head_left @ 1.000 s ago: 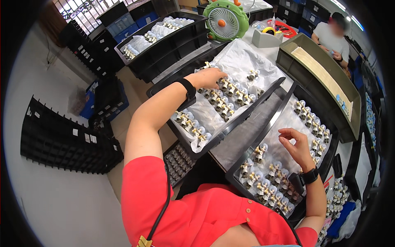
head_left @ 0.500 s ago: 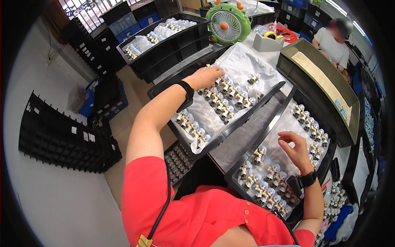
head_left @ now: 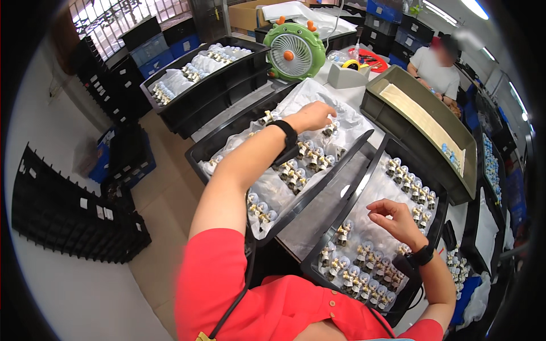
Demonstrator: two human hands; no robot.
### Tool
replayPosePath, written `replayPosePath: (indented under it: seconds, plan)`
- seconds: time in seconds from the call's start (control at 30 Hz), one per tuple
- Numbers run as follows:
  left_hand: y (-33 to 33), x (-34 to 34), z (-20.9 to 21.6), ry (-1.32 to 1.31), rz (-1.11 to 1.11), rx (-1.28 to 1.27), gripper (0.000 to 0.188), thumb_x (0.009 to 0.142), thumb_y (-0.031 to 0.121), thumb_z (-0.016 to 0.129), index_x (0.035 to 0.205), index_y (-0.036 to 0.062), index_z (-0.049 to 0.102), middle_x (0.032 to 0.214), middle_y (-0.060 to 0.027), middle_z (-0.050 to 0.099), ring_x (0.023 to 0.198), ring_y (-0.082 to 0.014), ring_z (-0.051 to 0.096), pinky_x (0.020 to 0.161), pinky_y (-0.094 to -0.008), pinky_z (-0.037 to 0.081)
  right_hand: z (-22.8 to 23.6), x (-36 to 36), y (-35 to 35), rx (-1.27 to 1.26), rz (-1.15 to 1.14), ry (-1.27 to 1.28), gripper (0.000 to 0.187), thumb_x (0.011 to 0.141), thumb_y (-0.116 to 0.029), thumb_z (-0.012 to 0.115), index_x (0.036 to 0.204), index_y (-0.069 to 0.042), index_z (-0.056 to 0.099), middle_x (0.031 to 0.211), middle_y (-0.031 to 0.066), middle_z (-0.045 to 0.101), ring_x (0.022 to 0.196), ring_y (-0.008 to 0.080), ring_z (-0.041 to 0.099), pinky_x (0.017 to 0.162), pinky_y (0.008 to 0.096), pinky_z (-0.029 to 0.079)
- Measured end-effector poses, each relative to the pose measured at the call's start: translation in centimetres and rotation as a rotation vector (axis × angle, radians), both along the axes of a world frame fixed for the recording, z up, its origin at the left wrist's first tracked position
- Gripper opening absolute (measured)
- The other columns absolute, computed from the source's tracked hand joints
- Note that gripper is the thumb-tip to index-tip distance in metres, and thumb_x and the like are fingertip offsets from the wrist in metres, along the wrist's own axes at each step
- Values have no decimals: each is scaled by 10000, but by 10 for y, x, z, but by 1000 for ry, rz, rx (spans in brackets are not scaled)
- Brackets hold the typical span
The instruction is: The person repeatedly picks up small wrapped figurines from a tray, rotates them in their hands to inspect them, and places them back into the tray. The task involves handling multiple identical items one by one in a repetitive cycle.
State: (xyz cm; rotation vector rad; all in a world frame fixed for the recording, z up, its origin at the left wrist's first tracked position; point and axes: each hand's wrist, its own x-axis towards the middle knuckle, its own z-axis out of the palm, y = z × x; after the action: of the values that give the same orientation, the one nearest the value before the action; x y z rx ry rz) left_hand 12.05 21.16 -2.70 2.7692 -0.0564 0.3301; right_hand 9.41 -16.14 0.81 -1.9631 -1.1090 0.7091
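My left hand point(head_left: 311, 116) reaches over the left black tray point(head_left: 205, 152), its bent fingertips just at the head of a small figurine point(head_left: 331, 129) that stands alone on white lining. The fingers look apart, and I see no figurine lifted. Rows of similar figurines point(head_left: 294, 176), with pale heads, gold bows and dark bases, lie in that tray; my left forearm hides some. Over the right black tray point(head_left: 345, 208) hovers my right hand point(head_left: 396, 221), fingers loosely curled, thumb apart from them, nothing visible in it. More figurines point(head_left: 364, 278) fill that tray's near end and far right side.
Behind stand another black tray of figurines point(head_left: 213, 88), a green fan point(head_left: 293, 51) and an olive bin point(head_left: 418, 122). A yellow tape roll point(head_left: 351, 64) sits by a grey holder. A co-worker point(head_left: 437, 68) sits at the far right. Black crates point(head_left: 68, 210) lean at left.
My left hand has moved right, from the figurine rows to the lone figurine. My right hand stays over the right tray, its fingers a little more curled. The whole view has shifted.
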Motion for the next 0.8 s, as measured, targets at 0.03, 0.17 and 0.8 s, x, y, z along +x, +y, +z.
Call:
replayPosePath:
  seconds: [0.03,0.17,0.8]
  plan:
    - [-2,11,-7,22,33,-12,371,777,226,668,1119,89,626,1037,-176,652,982,-335,613,868,-409,474,11,0,2,-28,12,12,211,846,-117,658,1029,-13,655,844,39,680,754,85,620,718,249,496]
    - [-23,35,-11,189,122,2,519,689,258,704,1158,62,598,1066,-194,641,1009,-344,606,867,-406,483,40,-4,1,-70,-10,24,232,847,-129,661,1047,-12,648,855,37,681,765,85,619,725,246,494]
    - [-154,-42,56,72,-347,-911,403,749,313,757,973,11,612,805,-96,631,755,-153,605,649,-271,490,34,6,54,409,-312,606,615,829,-4,578,1371,-73,296,1061,91,578,903,164,620,740,261,483]
